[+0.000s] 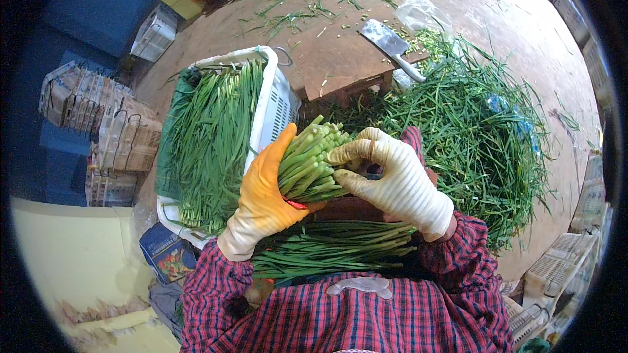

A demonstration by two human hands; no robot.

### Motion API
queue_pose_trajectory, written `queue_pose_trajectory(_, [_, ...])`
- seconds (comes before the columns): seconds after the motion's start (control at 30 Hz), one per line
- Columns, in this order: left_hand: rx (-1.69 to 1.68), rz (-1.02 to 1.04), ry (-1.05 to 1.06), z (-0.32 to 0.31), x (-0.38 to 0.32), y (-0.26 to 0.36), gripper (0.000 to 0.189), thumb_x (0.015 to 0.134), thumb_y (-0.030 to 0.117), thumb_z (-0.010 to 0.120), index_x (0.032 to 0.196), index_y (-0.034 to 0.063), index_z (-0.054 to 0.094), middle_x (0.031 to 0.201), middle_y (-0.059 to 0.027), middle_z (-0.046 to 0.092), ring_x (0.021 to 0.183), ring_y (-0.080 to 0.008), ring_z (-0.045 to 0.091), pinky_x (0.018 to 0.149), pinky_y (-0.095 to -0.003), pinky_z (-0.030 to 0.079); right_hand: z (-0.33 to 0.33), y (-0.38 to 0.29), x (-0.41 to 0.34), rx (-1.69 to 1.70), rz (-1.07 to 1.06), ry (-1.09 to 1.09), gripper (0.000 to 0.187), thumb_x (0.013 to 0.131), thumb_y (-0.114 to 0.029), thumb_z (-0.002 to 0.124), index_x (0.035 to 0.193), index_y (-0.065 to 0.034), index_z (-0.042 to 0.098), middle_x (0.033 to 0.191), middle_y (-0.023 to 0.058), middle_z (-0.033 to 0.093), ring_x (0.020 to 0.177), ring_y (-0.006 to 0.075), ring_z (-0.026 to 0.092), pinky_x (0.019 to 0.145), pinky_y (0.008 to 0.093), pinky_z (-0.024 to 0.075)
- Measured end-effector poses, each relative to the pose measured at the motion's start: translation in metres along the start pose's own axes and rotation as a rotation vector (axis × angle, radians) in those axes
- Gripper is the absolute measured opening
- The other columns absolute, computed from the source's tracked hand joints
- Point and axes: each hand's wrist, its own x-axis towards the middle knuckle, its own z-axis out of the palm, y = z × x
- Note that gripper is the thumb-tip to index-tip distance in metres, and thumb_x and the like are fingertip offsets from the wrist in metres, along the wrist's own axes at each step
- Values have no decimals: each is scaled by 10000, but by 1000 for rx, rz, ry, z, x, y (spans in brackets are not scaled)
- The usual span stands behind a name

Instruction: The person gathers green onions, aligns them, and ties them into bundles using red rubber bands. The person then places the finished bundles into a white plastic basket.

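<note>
My left hand (274, 186), in an orange-coated glove, is closed around a thick bundle of green stalks (311, 159), cut ends turned up toward the right. A bit of red shows at the bundle's lower side. My right hand (387, 171), in a pale ribbed glove, has thumb and index finger at the cut ends; whether they pinch a stalk I cannot tell. Loose long green stalks (338, 245) lie across my lap below both hands. To the left, a white plastic crate (262, 108) lined with green cloth holds long leafy greens (216, 142).
A cleaver (387, 41) lies on a low wooden table (338, 59) ahead, among small cut bits. A big heap of green leaves (471, 142) covers the floor at right. Stacked crates (122, 132) stand at far left, more crates (559, 260) at right. Clear plastic (424, 14) lies behind the cleaver.
</note>
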Motion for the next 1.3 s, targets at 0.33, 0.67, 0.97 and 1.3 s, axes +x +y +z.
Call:
queue_pose_trajectory(0.33, [-34, 22, 0, 6, 0, -3, 1271, 546, 188, 983, 1560, 55, 228, 1354, -160, 567, 1218, -274, 590, 1050, -382, 468, -1, 0, 1, 21, 65, 39, 227, 809, -137, 804, 1013, -55, 747, 910, 99, 678, 837, 210, 700, 770, 320, 559])
queue_pose_trajectory(0.67, [75, 177, 67, 17, 0, -5, 1213, 586, 304, 952, 1529, -15, 259, 1268, -159, 608, 1089, -347, 621, 954, -435, 490, -16, 7, 3, 413, 382, -142, 260, 811, -139, 816, 1044, -43, 752, 917, 105, 730, 870, 160, 711, 800, 289, 560])
queue_pose_trajectory(0.97, [162, 197, 74, 20, 1, -6, 1212, 603, 361, 941, 1524, -28, 256, 1299, -176, 597, 1122, -360, 612, 966, -444, 483, -13, -11, -12, -276, -76, 102, 172, 829, -213, 763, 910, -71, 709, 789, 108, 668, 706, 258, 668, 663, 347, 540])
queue_pose_trajectory(1.3, [-281, 22, 35, 9, -18, -20, 1243, 572, 274, 985, 1540, 24, 247, 1323, -168, 588, 1189, -295, 612, 1035, -404, 475, -161, 26, -30, 23, 4, 807, 142, 940, -200, 694, 1000, -78, 733, 854, -18, 662, 785, 64, 531, 738, 212, 411])
